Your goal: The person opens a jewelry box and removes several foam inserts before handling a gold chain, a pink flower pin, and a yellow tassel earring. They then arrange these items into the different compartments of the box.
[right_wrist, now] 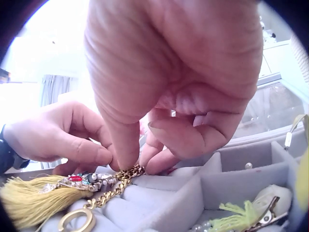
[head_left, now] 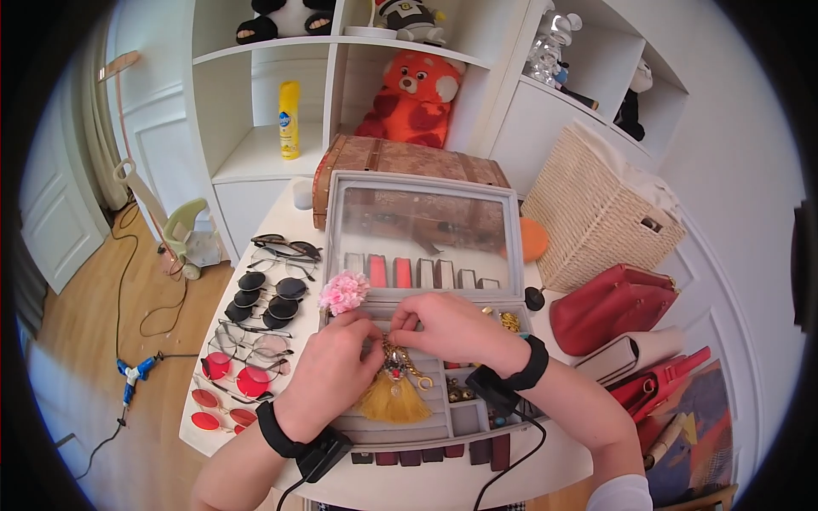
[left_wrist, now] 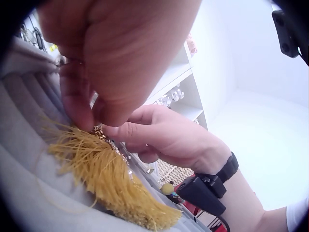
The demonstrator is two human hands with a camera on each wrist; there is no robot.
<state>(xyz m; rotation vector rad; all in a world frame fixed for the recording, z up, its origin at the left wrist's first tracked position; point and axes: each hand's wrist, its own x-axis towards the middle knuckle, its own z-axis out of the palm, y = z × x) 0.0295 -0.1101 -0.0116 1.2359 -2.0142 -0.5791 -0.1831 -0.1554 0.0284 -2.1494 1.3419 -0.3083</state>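
Observation:
Both hands meet over the grey padded rolls [head_left: 443, 387] of a jewelry box [head_left: 379, 443]. At the rolls, a gold chain bracelet [right_wrist: 116, 191] ends in a gold ring and lies with a beaded pendant [right_wrist: 79, 180] that has a yellow tassel [head_left: 394, 402]. The fingertips of my right hand [head_left: 460, 332] pinch the chain's upper end. My left hand [head_left: 336, 366] has its thumb and fingers curled together at the same links, right beside the right fingertips. In the left wrist view the yellow tassel spreads over the rolls below; the tips of the left fingers are partly hidden.
The box's glass lid [head_left: 426, 230] stands raised. Compartments on the right hold small jewelry, including a hair clip [right_wrist: 268, 212]. Rows of glasses [head_left: 256, 341] lie at left. A brown trunk [head_left: 400, 157] stands behind, a wicker basket [head_left: 588, 204] and red handbag [head_left: 609, 307] at right.

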